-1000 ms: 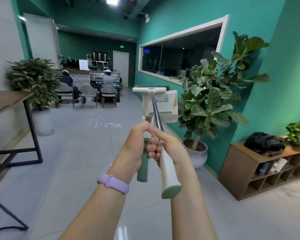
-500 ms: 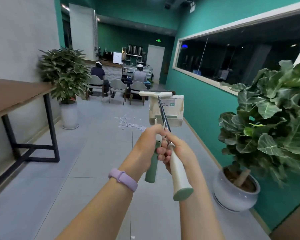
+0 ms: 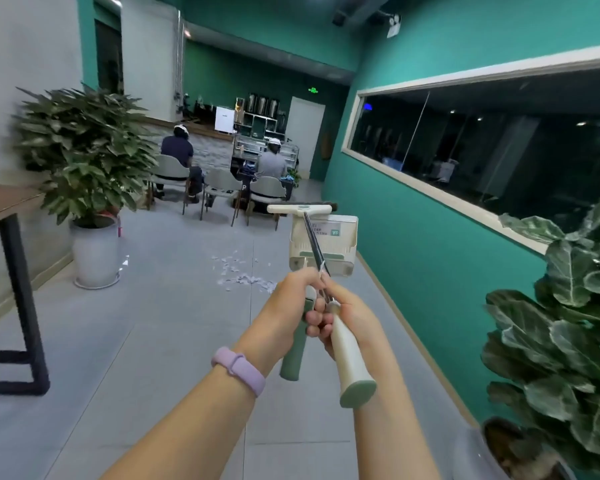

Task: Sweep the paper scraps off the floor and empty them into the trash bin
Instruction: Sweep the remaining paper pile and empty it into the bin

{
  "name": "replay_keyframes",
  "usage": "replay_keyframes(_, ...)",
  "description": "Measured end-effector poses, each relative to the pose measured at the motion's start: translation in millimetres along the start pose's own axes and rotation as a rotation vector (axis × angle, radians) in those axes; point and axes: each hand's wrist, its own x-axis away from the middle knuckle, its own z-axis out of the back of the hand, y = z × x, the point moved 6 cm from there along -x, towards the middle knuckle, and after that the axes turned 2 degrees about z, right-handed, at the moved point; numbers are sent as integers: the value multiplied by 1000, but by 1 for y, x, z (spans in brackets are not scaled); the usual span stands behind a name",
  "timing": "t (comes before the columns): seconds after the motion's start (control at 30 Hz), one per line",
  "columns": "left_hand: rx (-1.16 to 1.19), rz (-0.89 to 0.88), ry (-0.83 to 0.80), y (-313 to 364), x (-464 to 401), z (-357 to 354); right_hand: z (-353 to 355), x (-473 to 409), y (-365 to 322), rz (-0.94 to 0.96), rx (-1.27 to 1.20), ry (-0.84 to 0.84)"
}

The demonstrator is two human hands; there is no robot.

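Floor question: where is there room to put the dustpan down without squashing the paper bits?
Bare grey floor lies between the dark table leg and the hands, left and right. The strip along the green wall is also free. Ahead it is crowded: paper scraps, then chairs.

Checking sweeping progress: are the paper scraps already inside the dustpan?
No, the paper scraps lie scattered on the floor ahead, while the dustpan is held up in the air.

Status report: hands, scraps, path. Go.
Left hand grips green dustpan handle; right hand grips white broom handle. Paper scraps unswept on floor ahead. Path open; potted plants flank it.
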Motion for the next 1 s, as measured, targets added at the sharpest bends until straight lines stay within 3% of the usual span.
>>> replay_keyframes(0.6,81,66,172,127,-525,121,-2,-555,-111,-208,-159,-153)
replay_keyframes(1.0,59,107,154,198,-860,217,0,-899,-170,-207,-93,-46)
